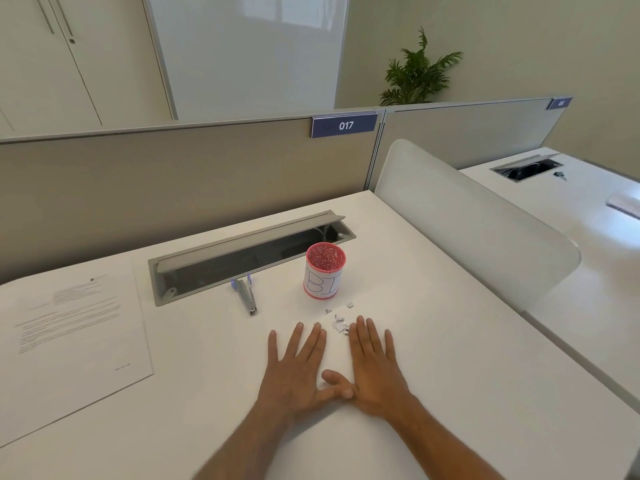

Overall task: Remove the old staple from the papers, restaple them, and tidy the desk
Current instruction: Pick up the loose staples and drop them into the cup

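The printed papers [69, 337] lie flat at the desk's left edge. A grey stapler with blue ends [245, 294] rests near the cable trough. To its right stands a red mesh cup with a white label [325, 271]. Small paper scraps [341, 323] are scattered in front of the cup. My left hand [298, 368] and my right hand [375, 367] lie palm down on the white desk [450, 358], fingers spread, thumbs touching. The scraps sit just beyond my right fingertips. Both hands hold nothing.
An open grey cable trough [242, 258] runs across the back of the desk. A beige partition with a "017" sign [343, 125] stands behind it. A frosted side divider [478, 230] borders the right edge, with another desk beyond.
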`<move>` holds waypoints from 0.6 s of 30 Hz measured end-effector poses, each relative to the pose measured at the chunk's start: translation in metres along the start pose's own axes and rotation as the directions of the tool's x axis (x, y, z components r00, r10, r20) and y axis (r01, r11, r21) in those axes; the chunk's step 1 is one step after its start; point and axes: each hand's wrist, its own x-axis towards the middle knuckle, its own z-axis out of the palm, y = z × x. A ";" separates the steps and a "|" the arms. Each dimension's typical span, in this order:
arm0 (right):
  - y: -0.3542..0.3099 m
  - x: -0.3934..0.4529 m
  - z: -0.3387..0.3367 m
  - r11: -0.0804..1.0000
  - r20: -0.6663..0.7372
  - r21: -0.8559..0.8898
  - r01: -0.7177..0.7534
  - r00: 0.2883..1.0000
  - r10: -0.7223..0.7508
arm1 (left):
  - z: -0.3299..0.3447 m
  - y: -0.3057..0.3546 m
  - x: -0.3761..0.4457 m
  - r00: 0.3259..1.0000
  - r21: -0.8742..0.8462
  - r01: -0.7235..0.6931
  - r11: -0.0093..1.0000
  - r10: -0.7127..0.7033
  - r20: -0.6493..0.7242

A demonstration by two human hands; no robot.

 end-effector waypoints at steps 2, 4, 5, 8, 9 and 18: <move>0.001 0.006 -0.003 0.996 0.004 -0.048 0.072 0.997 -0.072 | -0.001 -0.003 0.007 0.998 0.028 -0.051 0.998 0.051 -0.029; 0.004 0.008 -0.007 0.992 -0.014 -0.038 0.123 0.992 -0.124 | -0.001 -0.005 0.011 0.995 0.042 -0.091 0.995 0.092 -0.042; 0.006 0.009 -0.009 0.991 -0.014 -0.025 0.128 0.992 -0.128 | -0.001 -0.006 0.012 0.995 0.038 -0.094 0.995 0.095 -0.040; 0.017 0.022 -0.016 0.996 -0.042 0.035 0.079 0.996 -0.077 | 0.000 -0.007 0.018 0.998 -0.022 -0.005 1.000 0.003 -0.068; 0.020 0.029 -0.019 0.997 -0.038 0.060 0.055 0.998 -0.053 | -0.002 -0.006 0.020 0.996 -0.029 0.044 0.999 -0.046 -0.071; 0.019 0.063 -0.023 0.949 0.102 -0.013 0.314 0.945 -0.311 | -0.006 -0.003 0.041 0.995 0.009 0.095 0.995 -0.096 0.024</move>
